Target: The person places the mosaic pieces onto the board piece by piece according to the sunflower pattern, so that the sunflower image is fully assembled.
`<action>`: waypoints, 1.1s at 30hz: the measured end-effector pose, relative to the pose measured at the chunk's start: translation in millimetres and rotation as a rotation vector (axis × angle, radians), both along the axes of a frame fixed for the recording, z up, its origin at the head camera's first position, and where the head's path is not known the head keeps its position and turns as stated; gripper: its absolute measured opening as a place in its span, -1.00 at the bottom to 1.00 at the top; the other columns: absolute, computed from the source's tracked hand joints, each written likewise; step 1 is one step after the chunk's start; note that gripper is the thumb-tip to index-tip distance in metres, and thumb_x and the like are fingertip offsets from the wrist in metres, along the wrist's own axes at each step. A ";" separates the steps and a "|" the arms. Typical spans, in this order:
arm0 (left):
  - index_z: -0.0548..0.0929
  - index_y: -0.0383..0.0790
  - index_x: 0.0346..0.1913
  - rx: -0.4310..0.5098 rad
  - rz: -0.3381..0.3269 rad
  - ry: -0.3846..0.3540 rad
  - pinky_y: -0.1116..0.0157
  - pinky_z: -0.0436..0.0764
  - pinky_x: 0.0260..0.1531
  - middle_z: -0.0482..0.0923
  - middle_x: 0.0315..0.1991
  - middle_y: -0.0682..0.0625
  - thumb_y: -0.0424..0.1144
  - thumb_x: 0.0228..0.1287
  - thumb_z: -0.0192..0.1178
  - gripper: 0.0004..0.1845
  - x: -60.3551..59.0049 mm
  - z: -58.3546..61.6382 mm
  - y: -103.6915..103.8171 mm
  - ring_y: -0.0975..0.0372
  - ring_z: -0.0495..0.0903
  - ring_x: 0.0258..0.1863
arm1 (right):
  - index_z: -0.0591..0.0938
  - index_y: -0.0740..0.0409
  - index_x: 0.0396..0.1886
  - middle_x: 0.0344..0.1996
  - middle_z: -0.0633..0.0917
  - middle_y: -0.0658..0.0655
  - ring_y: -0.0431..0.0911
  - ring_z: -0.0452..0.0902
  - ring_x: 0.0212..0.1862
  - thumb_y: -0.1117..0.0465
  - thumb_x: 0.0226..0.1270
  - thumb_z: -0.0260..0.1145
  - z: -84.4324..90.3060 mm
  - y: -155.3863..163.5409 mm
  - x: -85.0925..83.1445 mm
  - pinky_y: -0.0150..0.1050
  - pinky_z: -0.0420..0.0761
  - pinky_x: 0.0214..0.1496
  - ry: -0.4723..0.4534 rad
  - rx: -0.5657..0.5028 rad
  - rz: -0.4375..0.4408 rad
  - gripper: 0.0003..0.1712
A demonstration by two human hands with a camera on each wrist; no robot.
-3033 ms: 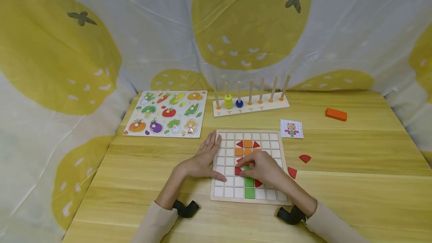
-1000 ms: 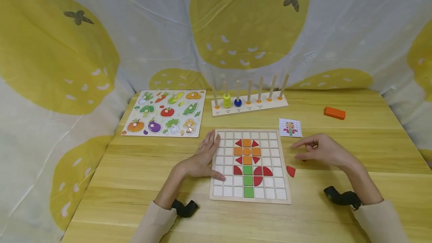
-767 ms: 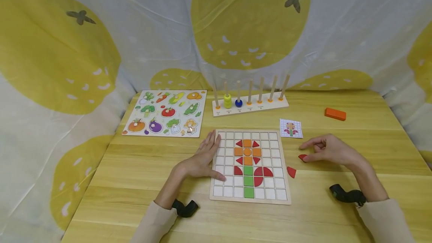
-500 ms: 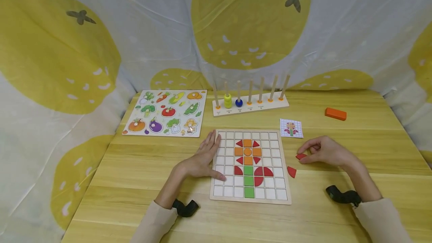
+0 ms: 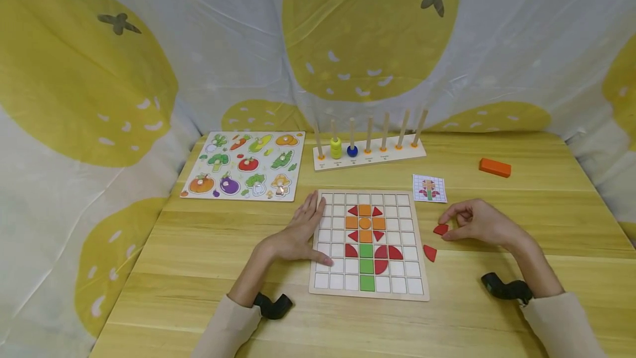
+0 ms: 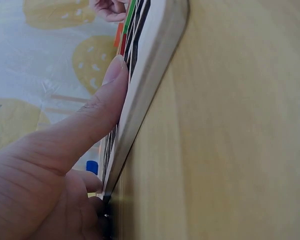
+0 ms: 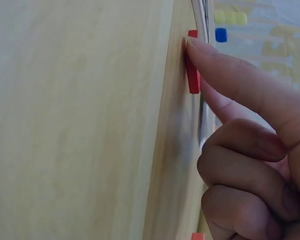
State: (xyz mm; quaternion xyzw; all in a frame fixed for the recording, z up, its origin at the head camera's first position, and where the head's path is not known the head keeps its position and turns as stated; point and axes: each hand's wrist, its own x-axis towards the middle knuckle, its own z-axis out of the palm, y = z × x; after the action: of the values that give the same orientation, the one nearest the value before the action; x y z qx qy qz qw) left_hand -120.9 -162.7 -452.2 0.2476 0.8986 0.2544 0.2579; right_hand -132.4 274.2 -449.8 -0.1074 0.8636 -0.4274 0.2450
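A wooden grid board point(image 5: 402, 225) lies in the middle of the table, with orange, red and green pieces forming a flower on it. My left hand point(image 5: 304, 232) rests flat on its left edge; in the left wrist view the thumb point(image 6: 97, 117) lies against the board's rim point(image 6: 152, 70). To the right of the board, my right hand point(image 5: 451, 225) pinches a small red piece point(image 5: 440, 229) at table level. In the right wrist view a fingertip point(image 7: 215, 60) touches that red piece point(image 7: 192, 75). A second red piece point(image 5: 429, 252) lies loose beside the board.
A small pattern card point(image 5: 429, 188) lies beyond the board's right corner, and an orange block point(image 5: 494, 167) sits far right. A peg rack point(image 5: 367, 153) with yellow and blue rings and a vegetable puzzle point(image 5: 245, 166) stand at the back. A printed cloth surrounds the table.
My right hand left the board, reached right to the loose red piece, closed its fingers on it and drew it slightly left. The left hand stayed put.
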 end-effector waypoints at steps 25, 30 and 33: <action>-0.42 -0.27 0.66 -0.001 0.003 -0.010 -0.07 -0.38 0.67 -0.73 0.65 -0.18 0.20 0.09 0.53 0.49 0.2 0.5 0.2 -0.02 -0.65 0.66 | 0.80 0.12 -0.04 -0.61 0.24 -0.06 -0.27 0.16 -0.50 0.08 0.24 0.57 11.3 -17.2 3.5 -0.33 0.25 -0.48 0.132 -0.002 -0.011 -0.66; -0.42 -0.29 0.65 0.004 0.001 -0.006 -0.08 -0.37 0.67 -0.72 0.65 -0.20 0.18 0.10 0.54 0.48 0.5 1.7 0.2 -0.04 -0.65 0.66 | 0.81 0.04 -0.10 -0.64 0.24 -0.07 -0.24 0.15 -0.52 0.07 0.21 0.59 21.1 -59.8 8.2 -0.32 0.21 -0.50 0.140 -0.009 -0.035 -0.70; -0.42 -0.31 0.65 0.010 -0.004 0.000 -0.10 -0.36 0.67 -0.72 0.65 -0.22 0.17 0.10 0.54 0.48 0.8 1.2 -0.1 -0.05 -0.64 0.66 | 0.82 0.03 -0.13 -0.65 0.23 -0.08 -0.23 0.12 -0.54 0.09 0.19 0.60 24.3 -95.9 12.9 -0.34 0.17 -0.50 0.126 -0.043 -0.004 -0.73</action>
State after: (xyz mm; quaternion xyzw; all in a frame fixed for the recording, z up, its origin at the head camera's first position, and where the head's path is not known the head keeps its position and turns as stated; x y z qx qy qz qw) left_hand -120.1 -162.8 -451.0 0.2507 0.8967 0.2585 0.2573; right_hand -119.5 178.3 -425.6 -0.1374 0.8681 -0.4388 0.1869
